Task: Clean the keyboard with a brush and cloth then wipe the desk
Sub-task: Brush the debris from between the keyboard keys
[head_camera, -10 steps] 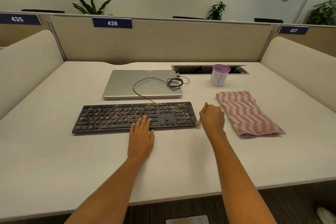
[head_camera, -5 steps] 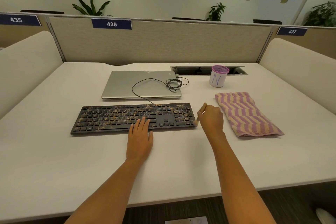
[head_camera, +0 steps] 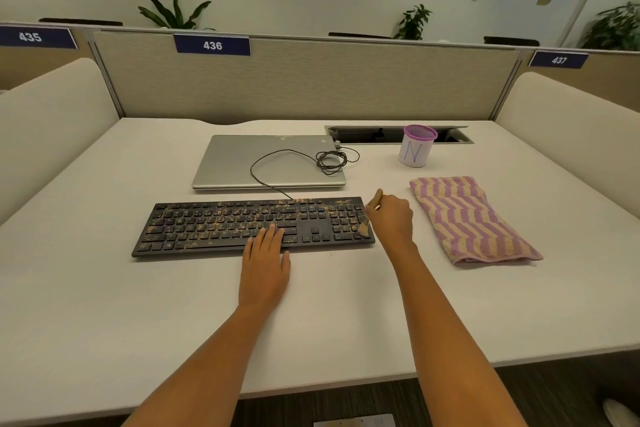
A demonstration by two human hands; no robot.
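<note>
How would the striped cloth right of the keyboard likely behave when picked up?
The striped cloth would probably droop floppily and unfold: it seems to lie folded flat, with soft edges. Its towel-like pile suggests a light, grippy thing, unlikely to slip.

One head-worn wide-angle view looks forward and down, close over the wide white laminate desk (head_camera: 104,305), facing the far beige fabric partition (head_camera: 311,87).

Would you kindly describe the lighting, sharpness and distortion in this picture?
Head view: lighting is soft and even, with faint shadows under the keyboard and cloth; the wide-angle lens bows the partition and desk edges; the brush in the right hand looks slightly blurred; no strong glare on the laptop.
</note>
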